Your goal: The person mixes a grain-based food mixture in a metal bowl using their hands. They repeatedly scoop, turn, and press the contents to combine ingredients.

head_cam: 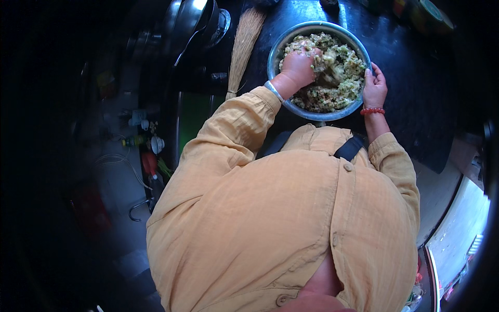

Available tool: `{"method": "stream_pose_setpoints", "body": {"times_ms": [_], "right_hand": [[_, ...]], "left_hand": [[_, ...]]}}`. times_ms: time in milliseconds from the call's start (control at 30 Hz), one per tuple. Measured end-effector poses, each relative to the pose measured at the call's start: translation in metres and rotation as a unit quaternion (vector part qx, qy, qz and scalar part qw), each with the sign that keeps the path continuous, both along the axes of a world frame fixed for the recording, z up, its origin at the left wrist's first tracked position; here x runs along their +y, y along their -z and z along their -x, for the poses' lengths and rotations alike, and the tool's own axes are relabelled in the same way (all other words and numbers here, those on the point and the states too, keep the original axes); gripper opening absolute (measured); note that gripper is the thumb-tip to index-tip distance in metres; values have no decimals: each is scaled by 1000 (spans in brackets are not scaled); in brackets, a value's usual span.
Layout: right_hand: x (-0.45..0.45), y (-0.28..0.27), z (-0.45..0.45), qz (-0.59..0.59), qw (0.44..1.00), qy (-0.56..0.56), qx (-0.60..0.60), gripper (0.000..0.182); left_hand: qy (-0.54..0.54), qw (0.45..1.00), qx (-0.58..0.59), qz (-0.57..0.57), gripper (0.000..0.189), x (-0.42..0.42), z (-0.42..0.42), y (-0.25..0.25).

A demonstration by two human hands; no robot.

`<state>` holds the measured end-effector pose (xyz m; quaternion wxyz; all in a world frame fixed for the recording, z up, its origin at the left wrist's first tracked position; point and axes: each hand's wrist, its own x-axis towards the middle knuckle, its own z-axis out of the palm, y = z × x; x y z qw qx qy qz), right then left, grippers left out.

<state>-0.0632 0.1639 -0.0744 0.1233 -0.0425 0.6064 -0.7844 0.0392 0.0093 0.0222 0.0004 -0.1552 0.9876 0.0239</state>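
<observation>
A round metal bowl (273,58) stands on the dark countertop in front of me, holding a coarse mixture of chopped green and pale bits (349,64). My left hand (299,67), with a silver bangle at the wrist, is inside the bowl on its left side. Its fingers are curled into the mixture, which clings to them and hides the fingertips. Part of the mixture near the bowl's middle is blurred. On the right, my right hand (375,87), wearing a red bead bracelet, grips the bowl's rim, thumb on the edge and fingers around the outside.
Left of the bowl lies a straw hand broom (245,46), with metal pans (191,23) beyond it. A round-lidded container (430,11) is at the far right. On the lower left are a bottle with a yellow cap (134,140), a small white cup (157,144) and a coiled cable (117,158).
</observation>
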Motion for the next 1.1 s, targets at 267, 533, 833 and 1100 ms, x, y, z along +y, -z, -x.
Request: {"method": "stream_pose_setpoints", "body": {"times_ms": [267,533,833,1100], "right_hand": [[2,0,2,12,999,-37,-20,26],[8,2,0,-16,998,-60,-9,27],[3,1,3,-15,999,-14,28,25],[0,-1,3,0,1000,-15,15,26]], "left_hand": [[142,966,-45,-211,77,37,-25,2],[115,968,-166,-151,82,14,10,32],[88,975,-205,8,25,4,58,85],[27,994,-101,-38,28,-10,51,23]]}}
